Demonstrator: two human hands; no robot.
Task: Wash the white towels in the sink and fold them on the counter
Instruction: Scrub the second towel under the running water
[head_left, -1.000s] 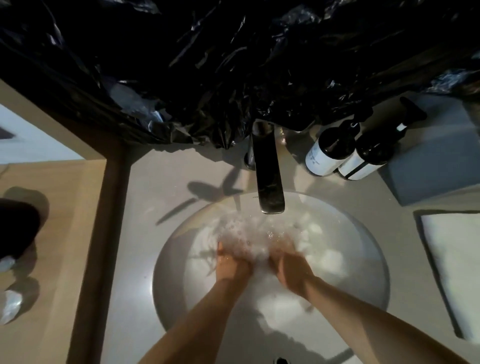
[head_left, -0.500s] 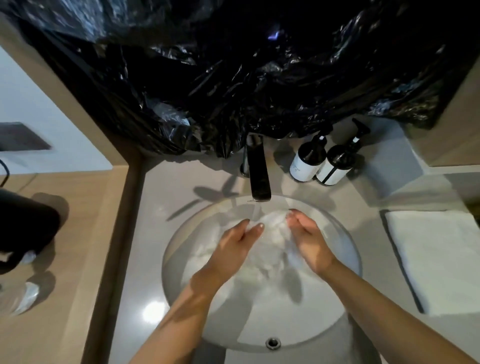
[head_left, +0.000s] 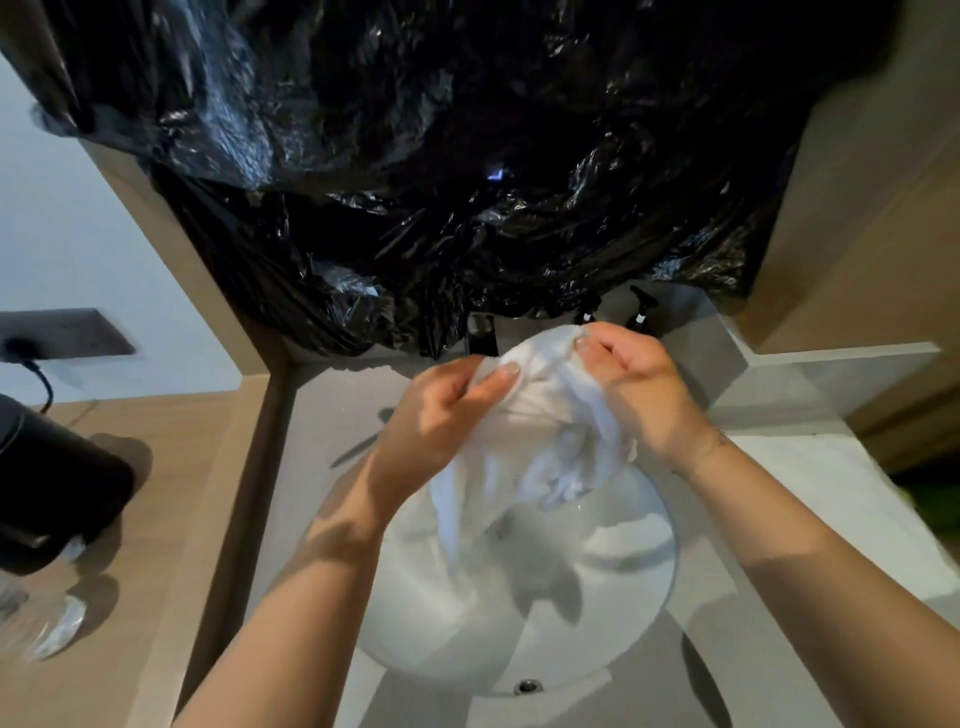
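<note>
A wet white towel (head_left: 524, 436) hangs lifted above the round white sink (head_left: 613, 623), its lower end trailing into the basin. My left hand (head_left: 441, 410) pinches the towel's upper left edge between thumb and fingers. My right hand (head_left: 634, 384) grips the upper right part in a curled fist. The towel bunches between both hands and hides most of the tap (head_left: 480, 332). A second white towel (head_left: 841, 499) lies flat on the counter to the right of the sink.
Black plastic sheeting (head_left: 441, 182) covers the wall behind the sink. Two dark pump bottles (head_left: 636, 312) stand behind my right hand. A black appliance (head_left: 57, 499) with a cord sits on the wooden counter at left. The grey counter (head_left: 322, 441) surrounds the basin.
Both hands have taken hold of the towel and raised it out of the basin toward the tap. The view has tilted upward.
</note>
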